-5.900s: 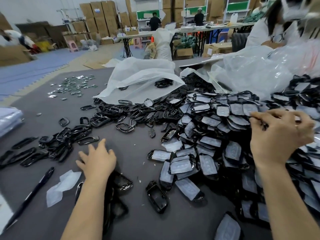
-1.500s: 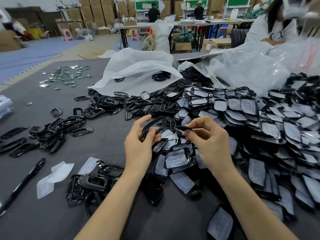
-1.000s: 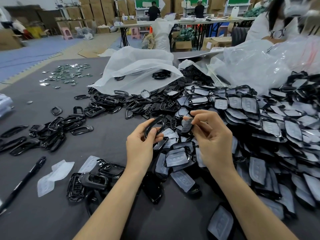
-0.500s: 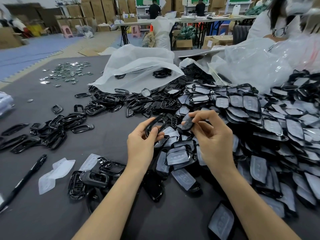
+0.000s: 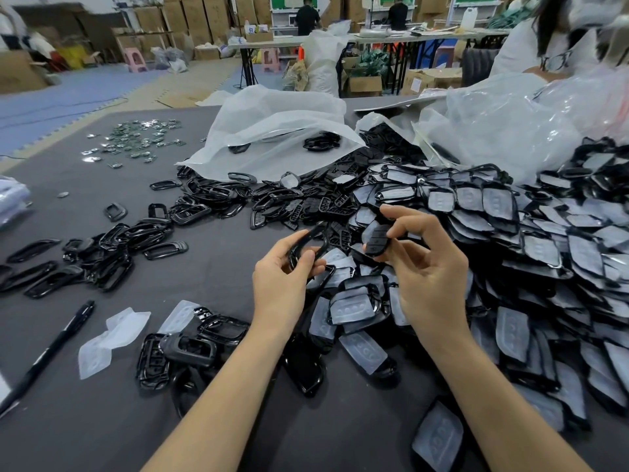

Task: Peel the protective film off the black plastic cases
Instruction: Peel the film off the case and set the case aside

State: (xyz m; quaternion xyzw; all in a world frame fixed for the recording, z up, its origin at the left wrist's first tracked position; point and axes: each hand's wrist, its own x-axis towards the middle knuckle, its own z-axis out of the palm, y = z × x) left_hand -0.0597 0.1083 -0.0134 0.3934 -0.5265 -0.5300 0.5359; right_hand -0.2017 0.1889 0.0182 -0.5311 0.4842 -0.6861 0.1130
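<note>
My left hand (image 5: pixel 284 284) grips a black oval plastic frame (image 5: pixel 308 247) between thumb and fingers, above the table. My right hand (image 5: pixel 429 267) pinches a small black plastic case (image 5: pixel 376 240) with button recesses, held just right of the frame. Its film side cannot be made out. A big heap of black cases with whitish film (image 5: pixel 510 253) fills the right of the grey table (image 5: pixel 211 281). Peeled films (image 5: pixel 112 335) lie at the lower left.
Bare black frames (image 5: pixel 102 257) lie scattered on the left, with more by my left forearm (image 5: pixel 190 349). A black pen (image 5: pixel 51 352) lies at the left edge. White plastic bags (image 5: pixel 272 131) sit behind the heap. A person in white (image 5: pixel 544 46) works at the far right.
My right hand has turned the small case so its dark face shows, and holds it slightly lower. My left hand keeps the frame in nearly the same place.
</note>
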